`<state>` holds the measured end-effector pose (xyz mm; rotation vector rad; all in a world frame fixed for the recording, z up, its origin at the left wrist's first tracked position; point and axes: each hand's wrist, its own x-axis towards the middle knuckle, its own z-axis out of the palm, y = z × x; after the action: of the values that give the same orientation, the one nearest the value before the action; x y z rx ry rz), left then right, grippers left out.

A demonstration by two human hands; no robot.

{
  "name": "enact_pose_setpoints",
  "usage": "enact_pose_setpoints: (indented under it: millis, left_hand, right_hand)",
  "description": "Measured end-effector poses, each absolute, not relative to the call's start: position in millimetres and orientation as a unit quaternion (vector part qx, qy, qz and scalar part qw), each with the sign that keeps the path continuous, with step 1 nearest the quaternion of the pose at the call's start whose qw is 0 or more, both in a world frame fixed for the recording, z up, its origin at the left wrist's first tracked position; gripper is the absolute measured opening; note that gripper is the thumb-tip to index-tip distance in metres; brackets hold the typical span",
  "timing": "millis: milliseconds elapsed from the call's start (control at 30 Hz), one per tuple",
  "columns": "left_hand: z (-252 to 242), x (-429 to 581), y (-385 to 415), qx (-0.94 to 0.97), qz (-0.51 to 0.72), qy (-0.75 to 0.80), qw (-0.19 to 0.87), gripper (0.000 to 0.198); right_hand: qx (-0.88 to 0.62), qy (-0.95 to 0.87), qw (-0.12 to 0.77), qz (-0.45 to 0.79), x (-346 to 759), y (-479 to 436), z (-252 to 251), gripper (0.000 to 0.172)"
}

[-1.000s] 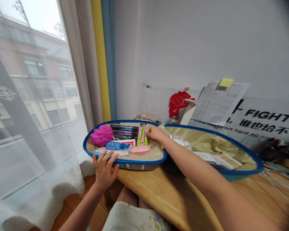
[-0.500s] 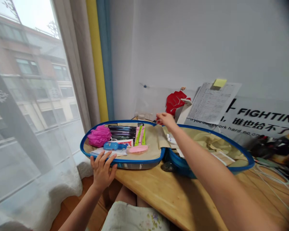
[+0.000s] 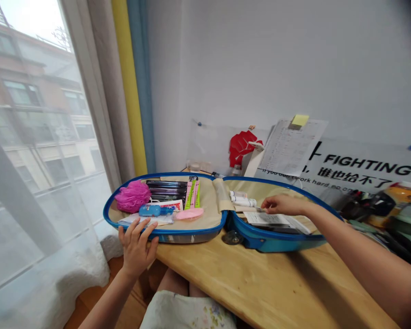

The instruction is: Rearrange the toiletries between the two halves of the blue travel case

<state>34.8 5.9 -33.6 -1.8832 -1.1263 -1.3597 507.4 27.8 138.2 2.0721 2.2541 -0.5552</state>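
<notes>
Right hand [image 3: 283, 205] over papers [image 3: 265, 218] in an open blue travel case [image 3: 192, 232].

Left fingers [image 3: 137, 233] spread apart over the case's near rim; right fingers [image 3: 269, 204] close together, any grip unclear. The case lies lengthwise across the wooden desk [image 3: 260, 283], sheer curtain [image 3: 48, 192] at upper left.

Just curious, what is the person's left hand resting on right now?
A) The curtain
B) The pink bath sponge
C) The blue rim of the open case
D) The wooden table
C. The fingers of the left hand lie over the blue rim of the open case, well short of the pink bath sponge.
</notes>
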Motion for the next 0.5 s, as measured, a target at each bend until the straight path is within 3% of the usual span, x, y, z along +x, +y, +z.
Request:
enact_pose_setpoints:
  millis: [133,333,500]
  left_hand:
    - [-32.6,35.4,5.8,-0.7,-0.509,-0.416,0.279,0.039]
    - [-32.2,35.2,5.4,-0.701,-0.503,-0.419,0.281,0.036]
    - [-31.4,35.0,5.4,-0.705,-0.498,-0.411,0.292,0.034]
  right_hand:
    - [0.672,0.731,0.014,-0.121,503.5,40.2,122.9,0.043]
    - [0.689,0.709,0.046,-0.142,493.4,68.3,110.5,0.045]
    - [0.682,0.711,0.054,-0.163,496.2,71.6,106.3,0.036]
